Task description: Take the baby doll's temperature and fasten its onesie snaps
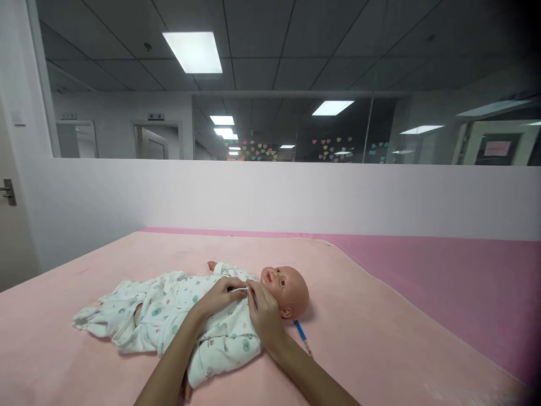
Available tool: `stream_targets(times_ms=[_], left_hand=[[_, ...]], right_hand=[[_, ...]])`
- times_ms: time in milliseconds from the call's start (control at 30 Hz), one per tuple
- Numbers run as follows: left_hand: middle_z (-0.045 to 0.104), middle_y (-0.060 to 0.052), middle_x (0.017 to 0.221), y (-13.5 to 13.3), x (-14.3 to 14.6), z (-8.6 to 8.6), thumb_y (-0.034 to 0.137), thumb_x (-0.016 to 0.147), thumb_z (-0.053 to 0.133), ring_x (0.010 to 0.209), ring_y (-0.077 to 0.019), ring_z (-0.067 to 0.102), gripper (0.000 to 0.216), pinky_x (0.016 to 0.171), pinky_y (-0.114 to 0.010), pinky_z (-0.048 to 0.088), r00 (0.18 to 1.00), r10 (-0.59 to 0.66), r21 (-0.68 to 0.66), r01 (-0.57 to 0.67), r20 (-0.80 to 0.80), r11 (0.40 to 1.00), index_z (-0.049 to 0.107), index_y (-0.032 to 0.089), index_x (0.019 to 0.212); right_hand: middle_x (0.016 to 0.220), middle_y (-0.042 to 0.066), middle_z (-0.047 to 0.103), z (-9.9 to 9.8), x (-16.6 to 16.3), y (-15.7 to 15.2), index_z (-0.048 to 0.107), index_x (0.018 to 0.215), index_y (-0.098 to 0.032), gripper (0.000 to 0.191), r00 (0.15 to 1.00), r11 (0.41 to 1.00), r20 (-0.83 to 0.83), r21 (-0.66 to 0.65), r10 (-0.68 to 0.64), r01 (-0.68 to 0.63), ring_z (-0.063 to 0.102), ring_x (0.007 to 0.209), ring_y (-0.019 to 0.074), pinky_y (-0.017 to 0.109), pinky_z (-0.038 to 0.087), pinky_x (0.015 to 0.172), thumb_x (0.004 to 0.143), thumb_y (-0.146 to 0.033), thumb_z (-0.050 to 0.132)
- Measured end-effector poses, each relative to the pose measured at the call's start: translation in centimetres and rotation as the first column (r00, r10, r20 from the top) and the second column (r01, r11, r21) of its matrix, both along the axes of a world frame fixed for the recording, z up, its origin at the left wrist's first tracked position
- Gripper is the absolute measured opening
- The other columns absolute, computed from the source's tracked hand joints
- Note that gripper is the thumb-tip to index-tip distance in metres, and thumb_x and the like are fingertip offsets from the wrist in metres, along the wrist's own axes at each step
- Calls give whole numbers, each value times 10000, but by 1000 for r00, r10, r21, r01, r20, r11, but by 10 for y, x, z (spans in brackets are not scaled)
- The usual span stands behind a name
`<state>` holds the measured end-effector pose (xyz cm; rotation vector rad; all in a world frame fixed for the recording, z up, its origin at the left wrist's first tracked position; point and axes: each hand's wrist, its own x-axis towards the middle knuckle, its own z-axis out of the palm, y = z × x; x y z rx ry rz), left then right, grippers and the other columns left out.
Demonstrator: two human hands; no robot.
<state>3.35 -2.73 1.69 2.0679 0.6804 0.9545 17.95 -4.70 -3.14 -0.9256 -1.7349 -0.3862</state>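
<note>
- Both forearms are extended from the near edge of the frame toward a doll (pixel 284 287), which is laid on its back on a pink blanket (pixel 380 349).
- The left hand (pixel 220 298) is placed on the doll's chest; its fingers (pixel 235 286) are pinched on the neckline of the romper (pixel 220 338), just below the chin. The grip appears intended to keep the fabric edge taut.
- The right hand (pixel 264 316) is set beside the doll's neck, touching the same neckline. Its fingers (pixel 252 294) are closed on the romper edge opposite the left hand, so the opening is held from both sides.
- The romper is white with small coloured prints. No brand, label or legible writing can be made out on it.
- The doll's head is turned up and lies to the right of the hands; its legs are spread to the left, and one bare arm (pixel 212 265) protrudes on the far side.
- A blue pen-like item (pixel 301 331) lies on the blanket just beside the right wrist, near the head; its type cannot be determined.
- A darker pink surface (pixel 443 282) adjoins the blanket on the right.
- Beyond, a white partition (pixel 296 197) is topped by glazing; heart-shaped stickers (pixel 257 150) are fixed to the glass. A door sign is present, but its text is unreadable.
</note>
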Motion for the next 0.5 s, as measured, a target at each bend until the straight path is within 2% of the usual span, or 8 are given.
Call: stream_targets(times_ms=[133,233,400,500], left_hand=[[637,-56,943,1,0,-1,254,760,541,863,-190,546,233,802,-275,402,1000,19,3,-19,21,1000,669,165,932],[636,-55,934,1,0,-1,235,746,550,865,-190,542,230,800,-276,398,999,38,6,-38,30,999,673,165,927],[648,-41,833,0,1,-2,237,705,588,785,-179,529,305,723,-274,405,989,141,2,-142,35,990,652,162,993],[652,-44,823,0,2,-3,243,709,580,791,-183,533,292,726,-276,405,989,143,-4,-142,40,990,661,158,976]], right_hand=[[921,62,609,-1,-1,2,497,1056,-186,256,1000,1000,-11,-17,-8,8,577,855,163,306,501,746,845,-125,364],[860,57,600,0,0,1,503,1052,-190,279,1000,999,7,-36,2,-2,571,847,167,310,500,742,839,-104,344],[827,55,589,4,0,-1,513,1045,-186,307,999,999,38,-53,13,-11,564,818,168,310,498,728,825,-81,327],[813,56,586,5,-1,-1,522,1029,-180,303,999,999,41,-46,-6,8,564,808,168,307,498,725,825,-85,319]])
